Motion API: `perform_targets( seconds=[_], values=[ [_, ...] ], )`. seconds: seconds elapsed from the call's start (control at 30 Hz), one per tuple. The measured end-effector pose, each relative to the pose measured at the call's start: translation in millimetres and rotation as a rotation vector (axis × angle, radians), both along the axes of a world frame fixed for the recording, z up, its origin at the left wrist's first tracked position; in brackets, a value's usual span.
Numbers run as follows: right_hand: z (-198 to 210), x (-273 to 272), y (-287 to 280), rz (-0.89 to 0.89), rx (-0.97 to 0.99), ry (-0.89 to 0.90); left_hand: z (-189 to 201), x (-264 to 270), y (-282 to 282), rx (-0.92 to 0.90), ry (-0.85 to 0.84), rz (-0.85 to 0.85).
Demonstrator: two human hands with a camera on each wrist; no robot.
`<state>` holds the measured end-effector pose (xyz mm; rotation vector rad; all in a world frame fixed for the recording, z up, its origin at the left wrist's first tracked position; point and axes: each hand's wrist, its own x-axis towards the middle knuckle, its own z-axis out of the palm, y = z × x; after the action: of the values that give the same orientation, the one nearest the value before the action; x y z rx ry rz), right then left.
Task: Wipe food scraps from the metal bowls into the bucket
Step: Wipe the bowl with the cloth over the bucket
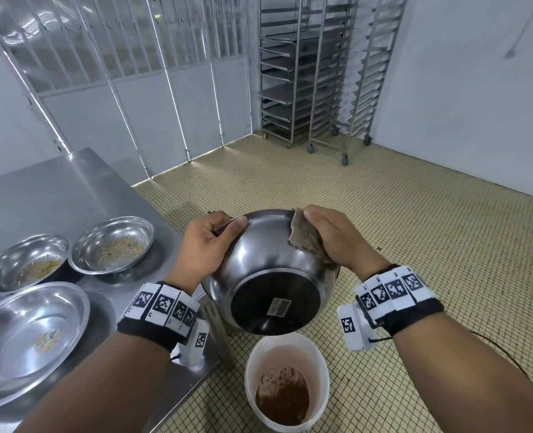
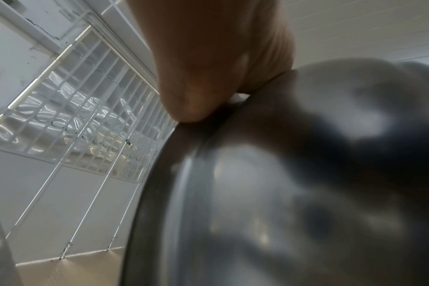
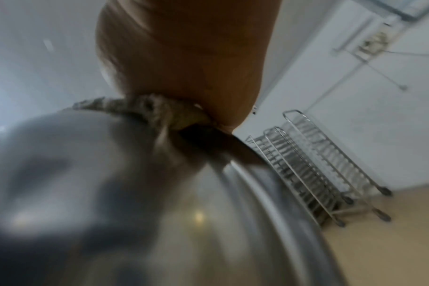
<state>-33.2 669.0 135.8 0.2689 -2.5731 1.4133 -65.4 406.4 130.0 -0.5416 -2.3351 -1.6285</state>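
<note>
While the bowl [image 1: 269, 270] is tipped above the bucket [image 1: 287, 382], the scene reads as follows.

Bowl held: it is kept in the air over the bucket, base turned toward the head camera and mouth facing away and down, judged so that scraps can fall into the bucket.
Left hand [image 1: 208, 245]: the bowl's rim is gripped, thumb on the outer wall and fingers curled over the edge; the left wrist view shows the hand pressed on the rim. It is judged to steady the tilt.
Right hand [image 1: 337, 235]: a cloth [image 1: 305, 239] is pinned against the bowl's rim on the far side from the left hand, fingers curled over it; part of the cloth hangs on the outer wall. The wiping surface inside cannot be seen.
Bucket: it stands on the floor [image 1: 415, 229] directly below the bowl, brown waste at its bottom.
Table [image 1: 55, 189]: it stands left of the bucket, within reach.
Bowls counted: four in all; one held, three on the table.
Dirty bowls: two, [image 1: 24, 264] and [image 1: 112, 245], farther from the bucket, scraps in them.
Clean-looking bowl [image 1: 30, 342]: one, nearer the bucket's side of the table.
Cloths: one.
Buckets: one.
Racks [image 1: 327, 73]: at least two, far beyond the bucket.
</note>
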Motion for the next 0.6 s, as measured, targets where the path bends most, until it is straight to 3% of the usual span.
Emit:
perform_targets(
  seconds=[0.17, 0.33, 0.5, 0.6],
  values=[
    [-12.0, -1.5, 10.6, -0.018, 0.062, 0.014, 4.3, -8.2, -1.3, -0.027, 0.025, -0.022],
    [0.8, -8.6, 3.6, 0.024, 0.092, 0.048, 5.4, -9.9, 7.8, -0.082, 0.025, -0.054],
    [-15.8, -1.7, 11.4, -0.045, -0.034, 0.007, 7.0, -15.6, 4.0, -0.033, -0.030, 0.003],
    [-9.8, -4.1, 9.8, -0.035, 0.006, -0.004, 3.2, -15.9, 4.1, -0.069, -0.014, -0.011]
  ],
)
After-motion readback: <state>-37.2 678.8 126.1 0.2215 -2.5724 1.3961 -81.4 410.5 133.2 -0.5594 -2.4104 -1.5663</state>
